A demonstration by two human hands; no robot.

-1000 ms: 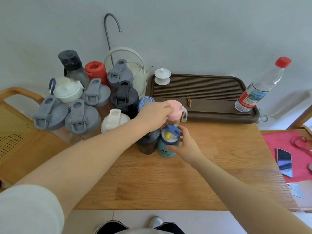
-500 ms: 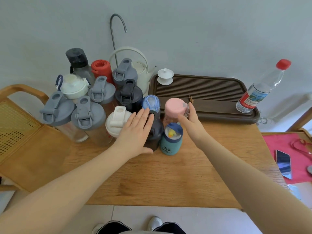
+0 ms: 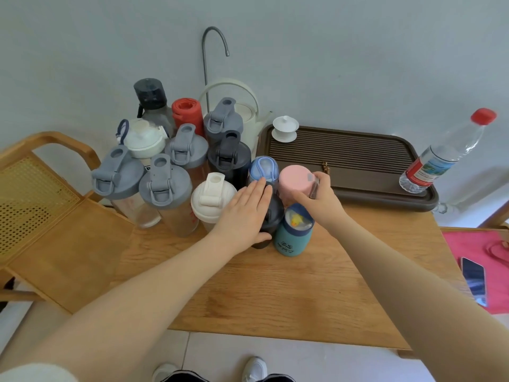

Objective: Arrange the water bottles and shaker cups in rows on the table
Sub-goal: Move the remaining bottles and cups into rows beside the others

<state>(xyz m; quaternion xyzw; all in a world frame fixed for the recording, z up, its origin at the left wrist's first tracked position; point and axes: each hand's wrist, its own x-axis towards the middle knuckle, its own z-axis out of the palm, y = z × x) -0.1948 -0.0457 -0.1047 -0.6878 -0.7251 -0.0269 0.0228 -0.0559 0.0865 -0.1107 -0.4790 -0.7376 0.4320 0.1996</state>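
Observation:
Several shaker cups and bottles stand packed together at the table's back left, among them grey-lidded shakers (image 3: pixel 165 184), a white-lidded shaker (image 3: pixel 213 198), a black shaker (image 3: pixel 228 157) and a red bottle (image 3: pixel 187 110). My left hand (image 3: pixel 245 213) lies flat with straight fingers against a dark cup (image 3: pixel 271 216), mostly hiding it. My right hand (image 3: pixel 319 197) grips the pink-lidded bottle (image 3: pixel 293 179) by its side handle. A teal bottle (image 3: pixel 293 234) with a yellow duck under its lid stands just below that hand. A blue-lidded bottle (image 3: pixel 263 168) stands behind the dark cup.
A brown tea tray (image 3: pixel 358 161) with a white lidded cup (image 3: pixel 285 128) sits at the back right, a clear water bottle (image 3: pixel 440 158) leaning on its corner. A white kettle (image 3: pixel 248 117) stands behind the cups. A phone (image 3: pixel 473 279) lies on red cloth at right. A wooden chair (image 3: pixel 41 205) is left.
My right hand has curled round the pink bottle's handle side. My left hand stays flat on the dark cup. The view shifted slightly.

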